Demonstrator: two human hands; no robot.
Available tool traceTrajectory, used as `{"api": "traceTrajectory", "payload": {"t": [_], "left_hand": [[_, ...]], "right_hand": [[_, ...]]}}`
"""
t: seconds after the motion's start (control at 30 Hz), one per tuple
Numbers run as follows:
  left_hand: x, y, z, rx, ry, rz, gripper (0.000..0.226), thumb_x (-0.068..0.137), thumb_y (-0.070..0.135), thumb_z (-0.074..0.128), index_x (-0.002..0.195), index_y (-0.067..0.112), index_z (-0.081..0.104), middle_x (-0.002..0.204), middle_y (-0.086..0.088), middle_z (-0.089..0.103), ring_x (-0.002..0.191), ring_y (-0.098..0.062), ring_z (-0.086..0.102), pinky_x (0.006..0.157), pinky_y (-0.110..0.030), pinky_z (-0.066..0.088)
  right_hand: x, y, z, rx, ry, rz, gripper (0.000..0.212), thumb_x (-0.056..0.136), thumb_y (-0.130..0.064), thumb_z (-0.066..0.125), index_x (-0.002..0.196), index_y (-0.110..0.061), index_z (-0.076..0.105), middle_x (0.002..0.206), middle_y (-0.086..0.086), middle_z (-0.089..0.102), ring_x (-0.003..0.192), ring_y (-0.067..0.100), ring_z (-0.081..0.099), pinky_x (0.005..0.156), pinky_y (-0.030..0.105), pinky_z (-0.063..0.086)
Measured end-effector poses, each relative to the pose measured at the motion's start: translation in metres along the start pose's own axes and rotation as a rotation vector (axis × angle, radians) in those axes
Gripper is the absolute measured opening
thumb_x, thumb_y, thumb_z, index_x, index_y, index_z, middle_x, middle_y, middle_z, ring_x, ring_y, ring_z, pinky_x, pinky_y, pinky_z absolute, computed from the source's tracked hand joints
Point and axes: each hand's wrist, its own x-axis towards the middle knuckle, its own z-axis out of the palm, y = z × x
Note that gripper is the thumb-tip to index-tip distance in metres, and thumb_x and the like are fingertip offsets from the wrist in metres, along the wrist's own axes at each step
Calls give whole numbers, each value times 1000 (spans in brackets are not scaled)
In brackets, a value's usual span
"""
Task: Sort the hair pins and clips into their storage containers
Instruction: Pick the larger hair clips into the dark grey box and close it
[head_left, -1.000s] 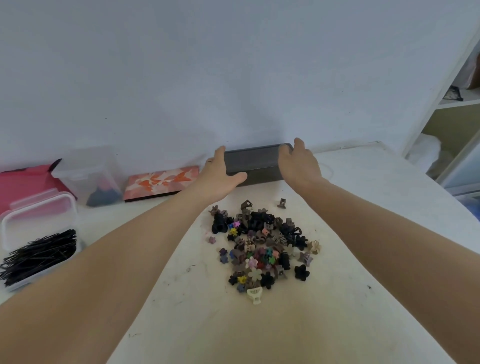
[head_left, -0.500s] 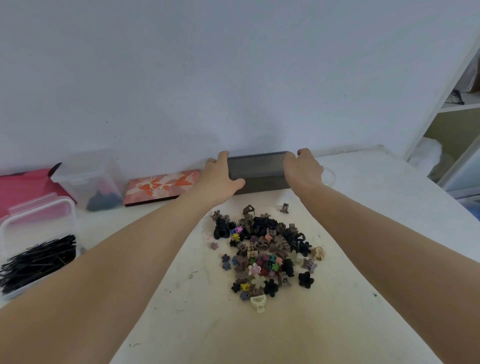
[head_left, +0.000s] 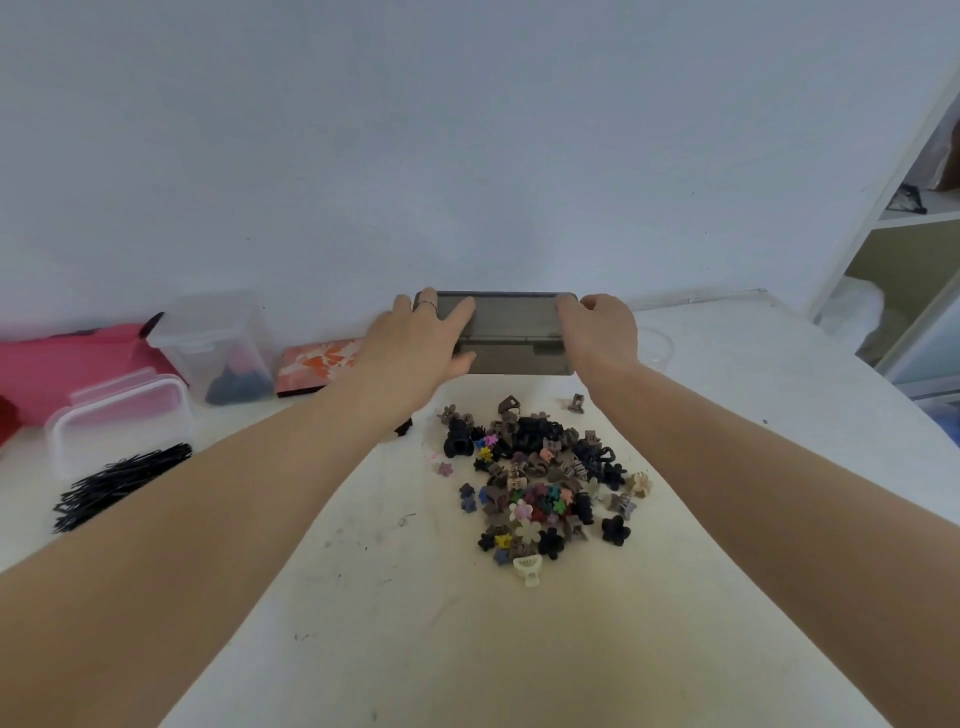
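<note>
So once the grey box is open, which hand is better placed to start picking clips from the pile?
Probably the right hand: the clip pile lies under its forearm, slightly nearer than the left hand. Both hold the grey box.

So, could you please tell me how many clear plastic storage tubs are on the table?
2. A tall lidded tub stands by the wall at left, dark items inside. A lower tub sits nearer, left of it, beside the black hair pins. Others may lie out of view.

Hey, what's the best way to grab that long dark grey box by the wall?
Grip the dark grey translucent plastic box by its two short ends, one hand from each side, as the left hand and right hand do now. It is long, and its back sits against the wall.
</note>
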Motion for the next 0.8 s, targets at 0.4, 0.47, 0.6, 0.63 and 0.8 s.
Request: {"api": "traceTrajectory", "payload": {"t": [0.4,0.47,0.6,0.63,0.8], "left_hand": [[-135,-48,-28,190,98,37,36,84,29,47,116,15,55,91,-15,59,65,-28,46,43,-27,22],[-160,-53,-23,157,104,35,44,81,27,40,119,10,55,98,-23,61,67,-32,48,46,-30,26],[-200,-56,-9,91,94,-19,57,83,25,20,125,4,51,108,-29,57,60,-28,32,47,-34,30],[-204,-57,-7,79,89,-36,56,84,24,17,124,3,51,108,-29,56,60,-27,29,47,-34,30],[-217,-69,-10,104,107,-71,53,83,21,17,117,3,53,107,-30,57,60,-25,28,47,-32,26]], "right_hand": [[-129,2,39,69,-188,20,46,88,-51,44,110,-11,54,105,7,58,84,22,60,68,34,48],[-158,8,50,110,-153,-6,60,82,-55,39,119,-10,55,111,7,58,93,24,59,79,38,52],[-194,12,63,96,-104,-169,58,89,-48,42,131,-9,54,125,4,51,116,23,45,101,40,40],[-199,10,63,83,-104,-208,52,94,-43,43,134,-11,51,129,4,49,120,22,43,104,40,38],[-215,4,71,108,-152,-207,53,93,-49,34,128,-14,54,127,2,49,119,22,44,103,45,41]]}}
